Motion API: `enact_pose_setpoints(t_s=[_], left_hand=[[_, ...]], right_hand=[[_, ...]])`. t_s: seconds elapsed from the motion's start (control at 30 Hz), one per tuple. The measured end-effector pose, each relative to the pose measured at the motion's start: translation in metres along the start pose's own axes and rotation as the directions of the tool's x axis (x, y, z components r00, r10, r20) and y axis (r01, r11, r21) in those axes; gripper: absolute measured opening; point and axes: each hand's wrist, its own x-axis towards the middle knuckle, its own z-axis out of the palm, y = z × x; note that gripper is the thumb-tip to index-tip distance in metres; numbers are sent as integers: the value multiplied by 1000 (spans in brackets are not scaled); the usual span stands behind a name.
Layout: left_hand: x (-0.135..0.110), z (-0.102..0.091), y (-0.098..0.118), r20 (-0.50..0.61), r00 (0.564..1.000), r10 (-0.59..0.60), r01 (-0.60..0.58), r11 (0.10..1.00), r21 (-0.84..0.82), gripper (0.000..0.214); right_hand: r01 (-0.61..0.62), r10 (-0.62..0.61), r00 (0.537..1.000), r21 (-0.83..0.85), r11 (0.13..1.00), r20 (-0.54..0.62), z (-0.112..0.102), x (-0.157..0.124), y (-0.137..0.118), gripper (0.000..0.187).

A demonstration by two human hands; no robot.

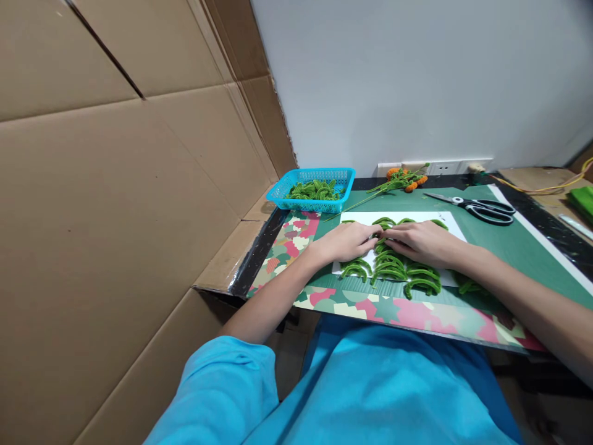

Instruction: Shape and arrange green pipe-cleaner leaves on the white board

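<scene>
Several green pipe-cleaner arches (pixel 393 269) lie on a white sheet (pixel 451 225) on the green mat. My left hand (pixel 346 241) and my right hand (pixel 417 241) rest palm down over them, fingertips meeting near the sheet's middle. Both hands have their fingers curled together around a green piece (pixel 382 233) where they meet. More bent green pieces lie under and in front of my right wrist.
A blue basket (pixel 303 180) of green bent pieces stands at the back left. Orange-tipped green stems (pixel 399 180) lie by the wall sockets. Black scissors (pixel 484 207) lie at the back right. A large cardboard wall (pixel 115 204) closes the left side.
</scene>
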Motion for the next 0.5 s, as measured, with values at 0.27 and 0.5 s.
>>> enact_pose_setpoints(t_s=[0.27, 0.5], left_hand=[[1, 1, -1, 5, 1000, -9, 9, 1000, 16, 29], [0, 1, -1, 3, 1000, 4, -4, 1000, 25, 28]], right_hand=[[10, -10, 1000, -2, 1000, -15, 2, 0, 2, 35], [3, -3, 1000, 5, 1000, -6, 1, -1, 1, 35]])
